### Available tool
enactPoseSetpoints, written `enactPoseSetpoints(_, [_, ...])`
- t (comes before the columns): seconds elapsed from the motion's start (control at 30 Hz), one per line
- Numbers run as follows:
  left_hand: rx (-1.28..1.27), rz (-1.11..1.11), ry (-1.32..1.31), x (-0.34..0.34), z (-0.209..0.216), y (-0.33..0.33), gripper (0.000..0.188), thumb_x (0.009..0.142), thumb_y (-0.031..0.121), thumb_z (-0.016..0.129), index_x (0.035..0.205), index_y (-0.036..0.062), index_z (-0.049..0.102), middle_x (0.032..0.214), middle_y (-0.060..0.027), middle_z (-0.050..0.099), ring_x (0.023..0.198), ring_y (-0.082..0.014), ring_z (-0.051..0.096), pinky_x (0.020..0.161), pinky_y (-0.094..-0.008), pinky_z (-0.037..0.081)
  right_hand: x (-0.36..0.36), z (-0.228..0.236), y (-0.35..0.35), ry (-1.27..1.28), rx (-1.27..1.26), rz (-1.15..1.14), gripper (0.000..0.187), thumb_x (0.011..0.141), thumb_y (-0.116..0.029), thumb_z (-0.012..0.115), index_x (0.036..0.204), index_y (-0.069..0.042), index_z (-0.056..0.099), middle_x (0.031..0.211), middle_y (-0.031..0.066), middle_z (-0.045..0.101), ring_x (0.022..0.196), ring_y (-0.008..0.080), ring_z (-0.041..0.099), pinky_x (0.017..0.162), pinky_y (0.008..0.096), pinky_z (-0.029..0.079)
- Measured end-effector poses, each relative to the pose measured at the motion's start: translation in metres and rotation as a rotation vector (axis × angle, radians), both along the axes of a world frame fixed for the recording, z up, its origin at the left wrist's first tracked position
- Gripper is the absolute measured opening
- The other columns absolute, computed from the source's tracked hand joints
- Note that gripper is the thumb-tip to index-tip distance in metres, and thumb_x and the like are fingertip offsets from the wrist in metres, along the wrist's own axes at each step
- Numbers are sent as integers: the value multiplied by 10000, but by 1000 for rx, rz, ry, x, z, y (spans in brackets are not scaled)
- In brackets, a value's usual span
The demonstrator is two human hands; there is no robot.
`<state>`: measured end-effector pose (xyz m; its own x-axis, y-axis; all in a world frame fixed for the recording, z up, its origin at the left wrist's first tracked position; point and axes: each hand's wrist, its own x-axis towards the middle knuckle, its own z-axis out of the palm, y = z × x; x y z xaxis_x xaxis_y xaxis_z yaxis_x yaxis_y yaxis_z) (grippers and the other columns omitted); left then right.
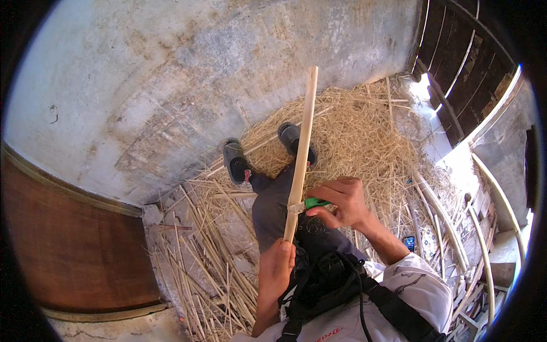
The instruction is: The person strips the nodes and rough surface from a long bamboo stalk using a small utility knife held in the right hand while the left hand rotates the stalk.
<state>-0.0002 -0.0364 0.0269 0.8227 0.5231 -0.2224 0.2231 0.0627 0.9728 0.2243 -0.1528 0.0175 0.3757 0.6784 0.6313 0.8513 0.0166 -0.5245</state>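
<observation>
A long pale split-bamboo strip (304,134) slants up and away from my lap, across my dark trousers and past one shoe. My left hand (277,263) is closed around its near end. In my right hand (342,200) is a green-handled knife (317,202), gripped with the fingers curled over the handle. Its short flat blade lies against the strip, a little above my left hand. Most of the handle is hidden by my fingers, and the blade's edge is too small to make out.
Curly shavings (364,128) cover the floor around my grey shoes (234,159). Many loose bamboo strips (211,262) lie at the left. Poles (441,214) and a phone (409,243) lie to the right. A stained wall (228,68) stands ahead, with a brown wooden panel (80,239) at the left.
</observation>
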Motion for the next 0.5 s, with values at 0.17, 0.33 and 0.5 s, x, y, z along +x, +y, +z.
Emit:
enactPoseSetpoints(0.17, [-77, -44, 73, -16, -1, -4, 413, 1151, 342, 474, 856, 69, 571, 687, 48, 462, 582, -47, 398, 525, -252, 299, 33, -11, 6, 95, 140, -282, 265, 873, -307, 833, 1036, -100, 805, 863, 127, 768, 662, 298, 720, 624, 402, 553])
enactPoseSetpoints(0.33, [-80, -196, 124, -41, -5, -8, 398, 1157, 314, 475, 849, 77, 564, 689, 53, 455, 587, -37, 389, 533, -243, 303, 108, -25, -1, 332, -26, -730, 330, 1007, -356, 686, 1060, -45, 784, 832, 178, 746, 654, 297, 706, 633, 414, 534])
enactPoseSetpoints(0.5, [-87, -13, 134, -52, -13, 3, 413, 1161, 298, 468, 814, 87, 545, 671, 57, 434, 564, -28, 374, 516, -231, 286, 129, -34, -21, 403, 129, -533, 443, 1086, -411, 560, 1053, -10, 747, 785, 150, 676, 726, 195, 625, 731, 385, 505])
